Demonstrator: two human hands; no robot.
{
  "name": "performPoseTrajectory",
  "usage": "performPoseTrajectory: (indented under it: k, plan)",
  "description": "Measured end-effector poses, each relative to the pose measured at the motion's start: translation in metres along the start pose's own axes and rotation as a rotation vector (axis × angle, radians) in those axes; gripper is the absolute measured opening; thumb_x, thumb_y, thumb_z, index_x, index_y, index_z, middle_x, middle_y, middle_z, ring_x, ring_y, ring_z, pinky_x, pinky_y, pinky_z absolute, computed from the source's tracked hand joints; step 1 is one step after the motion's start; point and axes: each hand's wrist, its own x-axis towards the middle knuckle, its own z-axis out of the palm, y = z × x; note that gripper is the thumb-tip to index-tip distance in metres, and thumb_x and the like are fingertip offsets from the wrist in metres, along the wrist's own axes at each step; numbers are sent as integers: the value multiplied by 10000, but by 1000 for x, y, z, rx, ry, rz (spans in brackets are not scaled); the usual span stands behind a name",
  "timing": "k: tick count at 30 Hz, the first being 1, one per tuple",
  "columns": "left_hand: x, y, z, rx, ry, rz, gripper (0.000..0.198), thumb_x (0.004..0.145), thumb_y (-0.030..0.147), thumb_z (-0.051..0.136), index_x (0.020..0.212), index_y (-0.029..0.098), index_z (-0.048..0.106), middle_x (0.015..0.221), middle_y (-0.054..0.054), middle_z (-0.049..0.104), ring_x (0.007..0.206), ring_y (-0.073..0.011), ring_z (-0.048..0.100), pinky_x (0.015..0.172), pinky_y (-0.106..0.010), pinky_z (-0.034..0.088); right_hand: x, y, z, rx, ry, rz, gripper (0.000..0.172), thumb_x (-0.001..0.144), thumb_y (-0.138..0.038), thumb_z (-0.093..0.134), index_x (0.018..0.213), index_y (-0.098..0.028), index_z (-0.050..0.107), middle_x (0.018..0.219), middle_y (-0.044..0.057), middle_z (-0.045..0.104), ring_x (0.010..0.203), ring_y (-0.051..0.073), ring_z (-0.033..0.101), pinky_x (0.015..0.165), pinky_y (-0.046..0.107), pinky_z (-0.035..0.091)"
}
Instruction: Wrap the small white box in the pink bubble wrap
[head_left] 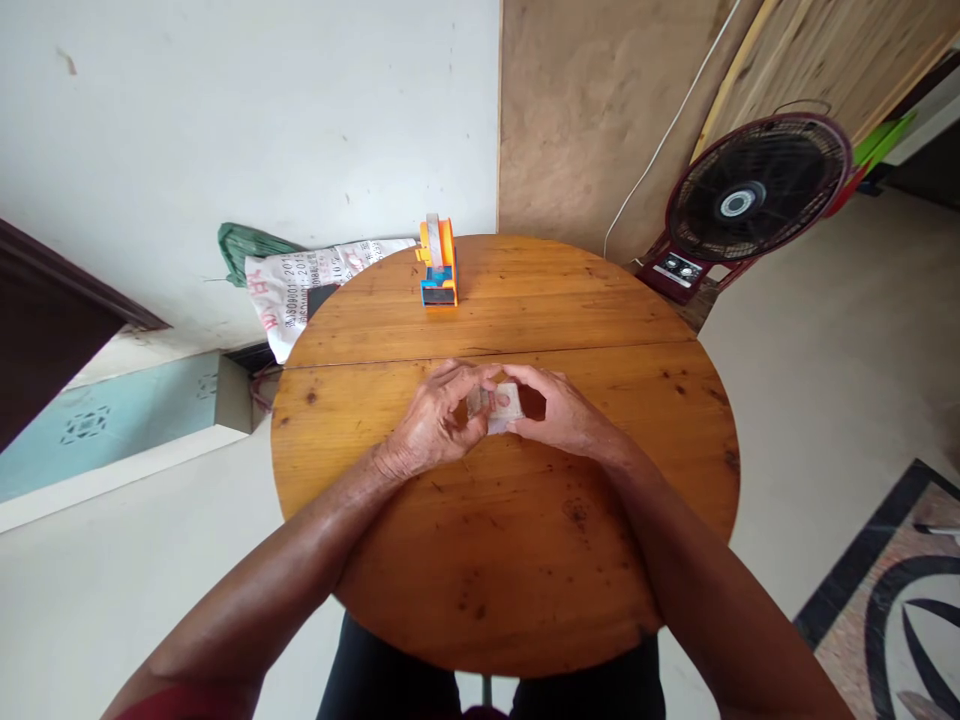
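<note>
Above the middle of the round wooden table (480, 540), a small pale, squarish piece with faint reddish print (510, 402) is between my two hands. Its exact kind is too small to make out. My left hand (442, 415) pinches it at the left side between thumb and fingers. At its right edge, the thumb and fingertips of my right hand (562, 410) are closed on it too. Fingers of the left hand cover part of its left side. Beyond both hands stands an orange and blue tape dispenser (439, 265) with a roll of tape.
A dark red fan (739, 205) stands at the right behind the table. At the back left, a printed white sack (277, 295) leans by the wall, with a green bag (255, 245) behind it. A light blue cabinet (112, 425) lies left of the table.
</note>
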Motion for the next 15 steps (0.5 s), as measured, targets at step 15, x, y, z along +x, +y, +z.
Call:
performPoseTrajectory:
  k: [15]
  plan:
    - [-5, -4, 5, 108, -40, 37, 696, 791, 136, 641, 1450, 242, 442, 1081, -73, 730, 1121, -263, 596, 960, -450, 499, 1, -2, -1, 25, -15, 10, 644, 727, -235, 714, 1347, -298, 552, 1247, 54, 687, 1133, 281, 629, 1001, 464, 453]
